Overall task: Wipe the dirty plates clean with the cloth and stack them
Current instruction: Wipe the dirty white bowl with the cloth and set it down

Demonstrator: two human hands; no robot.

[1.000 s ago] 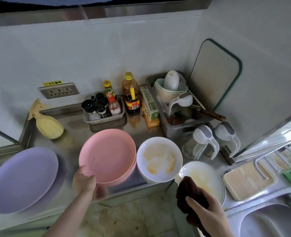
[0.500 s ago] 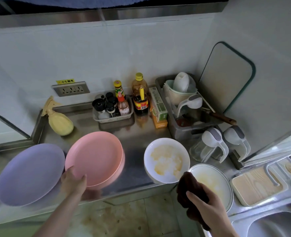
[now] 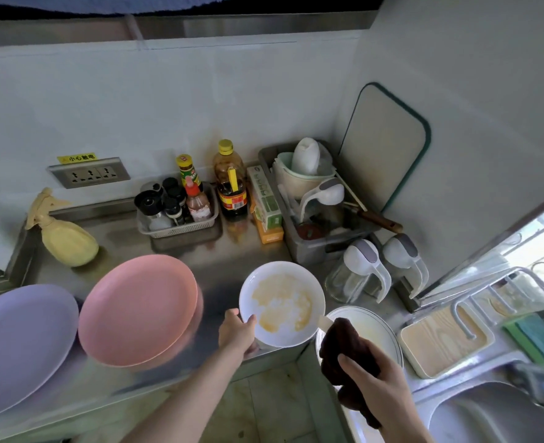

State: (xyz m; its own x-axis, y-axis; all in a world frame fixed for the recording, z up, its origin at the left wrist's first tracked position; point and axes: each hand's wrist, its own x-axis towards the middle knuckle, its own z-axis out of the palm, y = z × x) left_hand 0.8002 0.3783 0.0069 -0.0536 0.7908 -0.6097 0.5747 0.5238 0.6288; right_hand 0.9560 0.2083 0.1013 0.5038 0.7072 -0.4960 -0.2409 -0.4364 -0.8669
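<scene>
A small white plate [image 3: 280, 276] smeared with yellowish residue sits on the steel counter near its front edge. My left hand [image 3: 237, 334] grips its near-left rim, thumb on top. A second white plate [image 3: 379, 330] with a thin dark rim line and a pale smear lies to its right, partly hidden by the dark brown cloth [image 3: 344, 356] bunched in my right hand [image 3: 382, 388]. A pink plate [image 3: 138, 310] rests to the left on the counter, and a purple plate [image 3: 21, 343] lies further left; both look clean.
Along the back wall stand a yellow spray bottle [image 3: 64, 238], a basket of condiment bottles [image 3: 178, 215], an oil bottle [image 3: 230, 183] and a grey dish tub [image 3: 315, 203]. Two glass jugs [image 3: 360, 273] stand behind the plates. A tray [image 3: 443, 340] and sink [image 3: 494, 414] are at the right.
My left hand has let go of the pink plate, which now rests beside the purple one, and has moved right to grip the smeared white plate's rim. My right hand still holds the cloth.
</scene>
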